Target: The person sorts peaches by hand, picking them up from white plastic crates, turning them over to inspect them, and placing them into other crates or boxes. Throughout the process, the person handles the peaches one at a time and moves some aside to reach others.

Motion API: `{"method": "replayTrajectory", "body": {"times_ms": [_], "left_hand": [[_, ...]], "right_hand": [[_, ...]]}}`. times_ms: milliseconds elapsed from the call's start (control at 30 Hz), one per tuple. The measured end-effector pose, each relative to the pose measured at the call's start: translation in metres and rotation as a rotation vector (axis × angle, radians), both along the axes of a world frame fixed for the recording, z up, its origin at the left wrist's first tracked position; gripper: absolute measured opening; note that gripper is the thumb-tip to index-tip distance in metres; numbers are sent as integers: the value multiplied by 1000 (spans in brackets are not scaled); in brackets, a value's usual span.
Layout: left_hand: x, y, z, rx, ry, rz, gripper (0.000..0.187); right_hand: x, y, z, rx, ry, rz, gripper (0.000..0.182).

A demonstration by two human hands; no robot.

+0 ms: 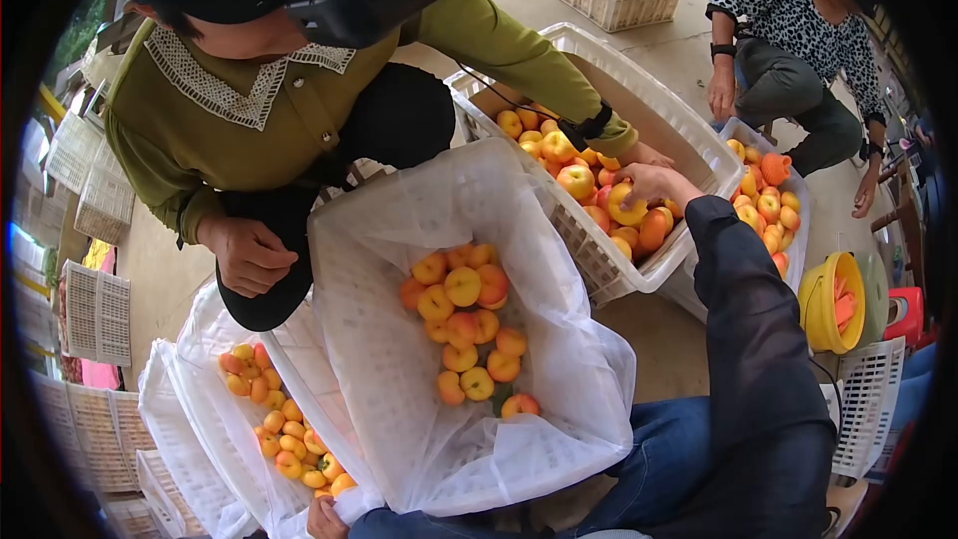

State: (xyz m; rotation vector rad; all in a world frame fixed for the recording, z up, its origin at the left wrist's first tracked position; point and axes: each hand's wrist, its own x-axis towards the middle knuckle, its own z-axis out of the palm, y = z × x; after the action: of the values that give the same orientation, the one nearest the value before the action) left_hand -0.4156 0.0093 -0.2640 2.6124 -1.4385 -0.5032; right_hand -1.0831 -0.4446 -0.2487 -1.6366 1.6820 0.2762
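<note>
My right hand (pixel 651 188), at the end of a dark sleeve, is in the white crate (pixel 654 284) of yellow-red peaches. Its fingers are closed around a yellow peach (pixel 626 205). At the bottom edge of the view, my left hand (pixel 326 519) is partly cut off, its fingers curled at the edge of a white plastic liner (pixel 357 504). Between my knees and the person opposite stands a lined crate (pixel 349 269), with several peaches (pixel 461 286) grouped on its bottom and a green leaf (pixel 504 394) among them.
A person in a green top has one hand (pixel 644 154) in the peach crate and the other (pixel 249 255) near their knee. Another lined crate (pixel 195 349) of smaller fruit stands left. Right are a crate of peaches (pixel 766 205), a yellow bucket (pixel 820 304) and a seated person (pixel 788 30).
</note>
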Motion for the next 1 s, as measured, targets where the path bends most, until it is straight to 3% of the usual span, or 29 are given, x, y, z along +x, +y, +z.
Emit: {"method": "replayTrajectory", "body": {"times_ms": [67,100,167,267,300,367,467,533,567,633,667,767,800,867,900,1000], "left_hand": [[-7,0,-1,-95,-87,-46,20],[-10,-1,-2,-141,-127,-75,19],[-14,-1,-4,-239,-203,-124,23],[-11,5,-6,-195,-132,-65,25],[-9,6,-7,-191,-129,-64,25],[-1,4,-13,-266,-129,-116,27],[3,3,-21,-389,-128,-175,32],[-20,-9,-3,-367,-78,-137,27],[-29,-14,3,-367,-81,-116,27],[-43,-22,17,-352,-95,-86,23],[-46,-25,23,-345,-104,-84,20],[-40,-23,30,-169,-78,-87,21],[-33,-22,28,-68,13,-120,23],[-8,-36,43,218,266,-307,33],[6,-49,53,427,253,-326,38],[61,-84,55,504,56,-273,38]], "right_hand": [[-5,-10,-12,159,-66,134,68],[-6,-12,-21,166,-68,127,68],[-10,-17,-36,58,59,394,61],[4,-2,-11,73,36,202,53],[-6,-5,-28,77,38,202,53],[-32,-17,-70,-274,211,412,44],[-16,-3,-37,-346,136,370,40],[1,12,-2,-202,124,264,36],[-19,13,-20,-334,37,402,31],[8,30,20,-149,-63,237,31],[13,35,26,-208,-155,235,32],[35,57,60,-190,-423,159,32],[40,66,64,-314,-381,144,32],[80,80,101,-278,-211,395,35],[112,96,116,-273,-203,407,35],[202,139,144,-286,-322,309,37]]}}
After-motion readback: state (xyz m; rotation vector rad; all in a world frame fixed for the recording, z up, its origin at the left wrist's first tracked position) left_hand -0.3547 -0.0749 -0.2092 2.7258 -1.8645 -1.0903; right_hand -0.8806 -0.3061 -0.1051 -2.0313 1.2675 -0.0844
